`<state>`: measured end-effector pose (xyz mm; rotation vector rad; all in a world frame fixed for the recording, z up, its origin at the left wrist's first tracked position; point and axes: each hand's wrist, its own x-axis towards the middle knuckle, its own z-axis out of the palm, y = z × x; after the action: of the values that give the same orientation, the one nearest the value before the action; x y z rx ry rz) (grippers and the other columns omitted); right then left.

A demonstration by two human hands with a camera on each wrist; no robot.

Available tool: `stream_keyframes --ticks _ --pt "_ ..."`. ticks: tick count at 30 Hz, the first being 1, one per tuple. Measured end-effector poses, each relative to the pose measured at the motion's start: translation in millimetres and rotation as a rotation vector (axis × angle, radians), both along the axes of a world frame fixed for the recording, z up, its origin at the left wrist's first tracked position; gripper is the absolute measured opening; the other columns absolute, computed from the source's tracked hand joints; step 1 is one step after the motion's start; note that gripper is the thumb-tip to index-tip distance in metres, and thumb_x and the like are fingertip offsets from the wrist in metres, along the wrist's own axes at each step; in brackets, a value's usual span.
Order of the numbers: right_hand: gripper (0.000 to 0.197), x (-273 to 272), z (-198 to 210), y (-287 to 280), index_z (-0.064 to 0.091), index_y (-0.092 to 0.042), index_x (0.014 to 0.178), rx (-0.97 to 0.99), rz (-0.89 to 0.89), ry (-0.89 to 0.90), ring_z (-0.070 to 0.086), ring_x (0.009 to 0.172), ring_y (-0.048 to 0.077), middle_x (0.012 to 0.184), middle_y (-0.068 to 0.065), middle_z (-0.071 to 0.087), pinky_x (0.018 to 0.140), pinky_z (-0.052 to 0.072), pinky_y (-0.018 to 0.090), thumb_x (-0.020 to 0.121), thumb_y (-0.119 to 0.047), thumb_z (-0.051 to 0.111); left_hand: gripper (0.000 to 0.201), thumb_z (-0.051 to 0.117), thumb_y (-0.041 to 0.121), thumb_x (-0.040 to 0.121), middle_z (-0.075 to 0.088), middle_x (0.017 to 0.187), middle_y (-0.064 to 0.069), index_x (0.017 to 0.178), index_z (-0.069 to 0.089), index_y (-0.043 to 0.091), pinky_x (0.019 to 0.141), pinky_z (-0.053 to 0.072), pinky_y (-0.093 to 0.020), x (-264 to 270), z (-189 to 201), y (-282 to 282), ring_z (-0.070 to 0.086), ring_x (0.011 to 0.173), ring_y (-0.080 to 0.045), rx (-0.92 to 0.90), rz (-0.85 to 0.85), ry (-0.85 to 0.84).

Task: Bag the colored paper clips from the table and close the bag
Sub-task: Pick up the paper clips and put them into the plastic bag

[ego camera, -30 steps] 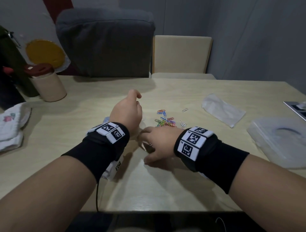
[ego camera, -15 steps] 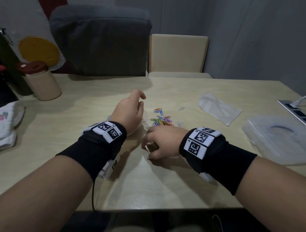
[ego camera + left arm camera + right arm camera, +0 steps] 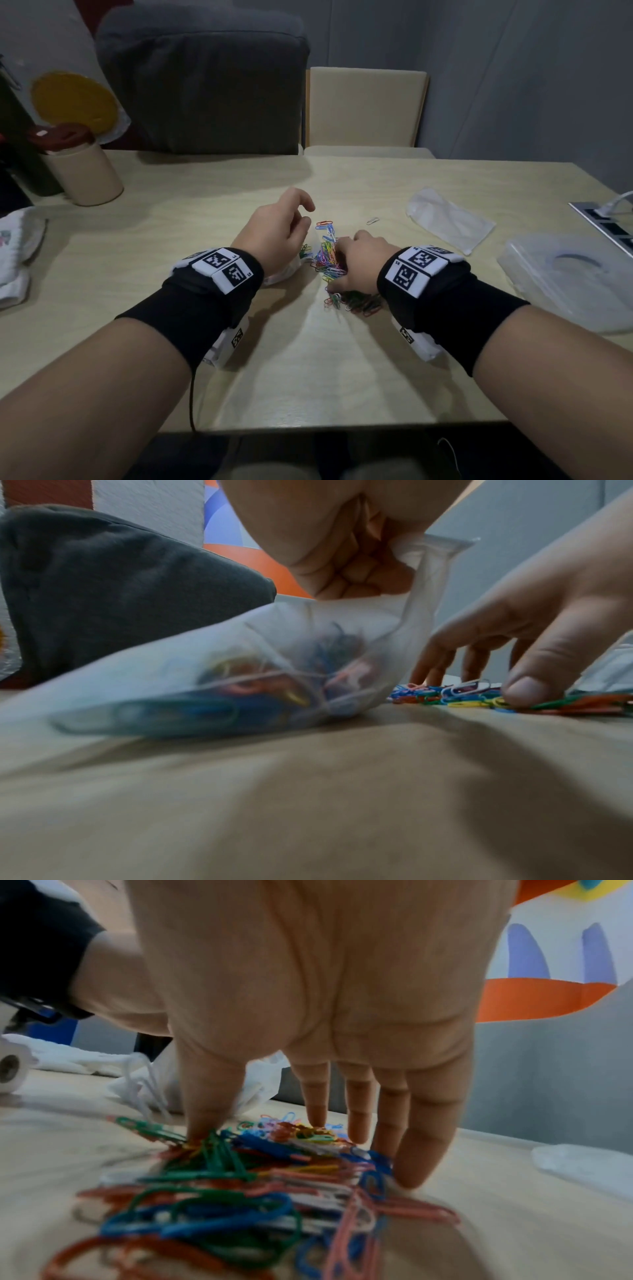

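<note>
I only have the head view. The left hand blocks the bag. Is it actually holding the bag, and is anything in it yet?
Observer: Yes. The left wrist view shows the left hand pinching the bag at its top edge.
Operator: Contents?
Observer: Colored paper clips already show through the plastic; the bag's lower part lies on the table.
Operator: Right hand gripping clips, or just on them?
Observer: The right wrist view shows the right hand with fingers straight and spread, tips down on the loose pile. Nothing is pinched.
Operator: Bag mouth open?
Observer: Cannot tell; the left hand covers it.
</note>
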<state>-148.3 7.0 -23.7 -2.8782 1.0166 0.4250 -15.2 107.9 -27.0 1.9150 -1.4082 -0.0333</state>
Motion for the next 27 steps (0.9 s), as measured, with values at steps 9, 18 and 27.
stream_keyframes --ticks 9,18,27 --pt "0.03 6 -5 -11 0.056 -0.009 0.121 -0.048 0.065 -0.057 0.06 0.104 0.029 0.114 0.013 0.062 0.075 0.042 0.029 0.092 -0.007 0.051 0.018 0.048 0.014 0.094 0.062 0.075 -0.002 0.111 0.049 0.018 0.064 0.036 -0.028 1 2 1 0.056 0.07 -0.02 0.009 0.006 0.011" --pt "0.017 9 16 -25 0.076 -0.011 0.098 0.091 -0.178 -0.265 0.067 0.096 0.024 0.102 0.006 0.073 0.084 0.054 0.03 0.089 -0.019 0.064 0.018 0.046 0.013 0.094 0.063 0.074 -0.004 0.11 0.049 0.018 0.064 0.041 -0.031 1 2 1 0.057 0.07 -0.019 -0.025 0.025 0.048" --pt "0.005 22 26 -11 0.066 -0.005 0.086 0.997 -0.467 -0.769 0.061 0.053 0.011 0.07 0.007 0.064 0.058 0.055 0.023 0.085 -0.002 0.07 0.019 0.046 0.012 0.093 0.063 0.072 -0.004 0.111 0.049 0.018 0.064 0.039 -0.03 3 0 -1 0.058 0.069 -0.019 -0.046 0.032 0.06"
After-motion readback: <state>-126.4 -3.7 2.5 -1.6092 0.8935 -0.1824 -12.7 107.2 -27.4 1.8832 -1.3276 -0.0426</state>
